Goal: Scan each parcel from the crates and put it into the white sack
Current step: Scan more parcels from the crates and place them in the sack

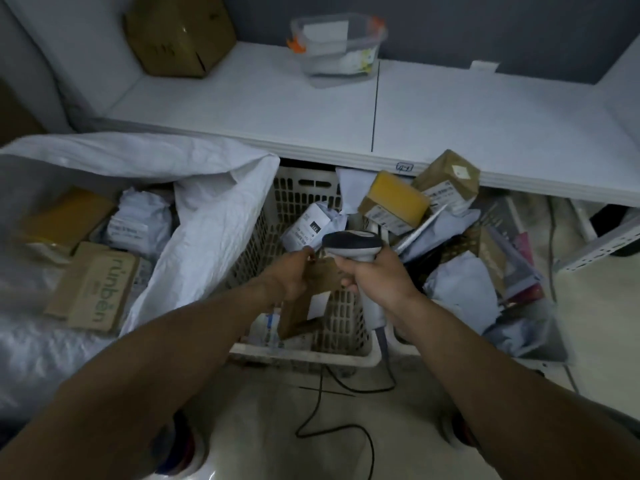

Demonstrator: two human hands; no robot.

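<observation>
My left hand [293, 274] grips a flat brown cardboard parcel [313, 299] over the white slotted crate [332, 355]. My right hand [375, 277] holds a grey handheld barcode scanner [353, 244], its head right above the parcel's top edge. A white-labelled soft parcel [310, 226] lies deeper in the crate. The white sack [214, 216] stands open at the left with several parcels inside, among them a brown "runben" box [95, 289]. To the right, a second crate is heaped with parcels, including a yellow box [398, 199] and a brown box [446, 180].
A white table [450, 123] runs across behind the crates, carrying a cardboard box [180, 32] and a clear plastic tub [337, 46]. The scanner's black cable [325, 407] trails over the floor between my arms. A metal rack leg [602, 244] is at the right.
</observation>
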